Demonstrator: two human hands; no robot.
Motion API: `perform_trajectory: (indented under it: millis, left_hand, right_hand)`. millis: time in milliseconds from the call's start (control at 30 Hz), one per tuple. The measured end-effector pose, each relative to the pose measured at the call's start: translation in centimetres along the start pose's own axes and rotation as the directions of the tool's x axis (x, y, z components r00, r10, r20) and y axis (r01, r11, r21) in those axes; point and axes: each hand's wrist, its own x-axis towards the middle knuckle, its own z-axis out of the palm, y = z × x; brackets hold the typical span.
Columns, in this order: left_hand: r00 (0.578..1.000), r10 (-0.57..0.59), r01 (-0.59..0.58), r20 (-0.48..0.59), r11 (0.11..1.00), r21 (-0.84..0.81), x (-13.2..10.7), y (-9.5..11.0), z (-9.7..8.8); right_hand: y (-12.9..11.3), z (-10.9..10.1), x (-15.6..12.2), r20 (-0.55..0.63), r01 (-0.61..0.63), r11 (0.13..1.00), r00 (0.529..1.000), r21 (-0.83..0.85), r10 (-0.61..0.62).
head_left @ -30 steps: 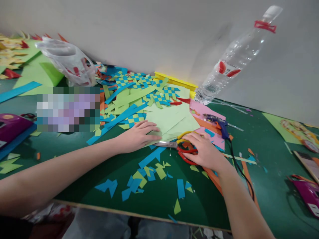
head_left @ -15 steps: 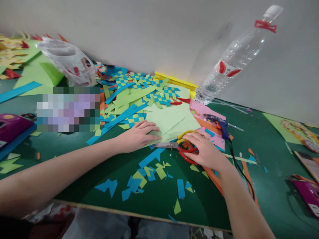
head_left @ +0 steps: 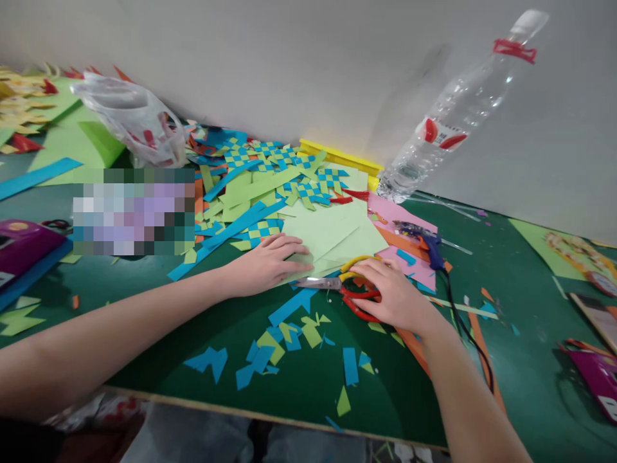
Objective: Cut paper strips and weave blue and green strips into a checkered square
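My left hand (head_left: pixel 270 262) lies flat, fingers stretched out, on the near edge of a stack of light green paper sheets (head_left: pixel 332 235). My right hand (head_left: pixel 393 294) is curled over the red and yellow handles of a pair of scissors (head_left: pixel 337 286) that rest on the green table (head_left: pixel 299 386). The scissor blades point left toward my left hand. Blue and green paper scraps (head_left: pixel 289 341) lie scattered in front of both hands.
Woven blue-and-green paper squares (head_left: pixel 289 173) and strips pile up behind the sheets. A clear plastic bottle (head_left: pixel 453 116) leans at the wall, a plastic bag (head_left: pixel 130 119) sits at left. A blue glue gun (head_left: pixel 429 244) with a black cord lies right of my hand.
My right hand has shifted slightly up and left over the scissor handles, and the scissors moved a little with it. My left hand has stayed put.
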Motion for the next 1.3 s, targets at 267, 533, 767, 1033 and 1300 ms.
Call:
perform_trajectory:
  millis: [267,533,767,1033,1300]
  left_hand:
    - [1.000,0.002,-0.003,0.028,1.000,0.029,0.0,0.1,-0.1]
    - [0.999,-0.006,0.008,-0.031,0.997,0.083,0.6,0.3,0.2]
    - [0.992,0.047,-0.044,-0.117,0.998,0.035,0.5,0.0,0.0]
    - [0.993,0.111,-0.109,-0.029,0.993,0.044,-0.3,-1.1,-0.4]
    - [0.994,0.104,-0.103,-0.015,0.993,0.064,-0.1,-0.8,-0.3]
  right_hand:
    - [-0.6,-0.2,0.1,0.009,-0.024,1.000,1.000,0.004,0.024]
    - [-0.1,-0.2,0.0,-0.020,-0.038,0.999,0.999,0.000,0.038]
    - [0.2,-0.1,0.1,-0.002,-0.049,0.999,0.999,0.013,0.049]
    - [0.2,-0.1,0.0,0.004,-0.059,0.998,0.998,0.010,0.059]
    - [0.2,0.0,0.0,0.008,-0.063,0.998,0.998,0.014,0.063]
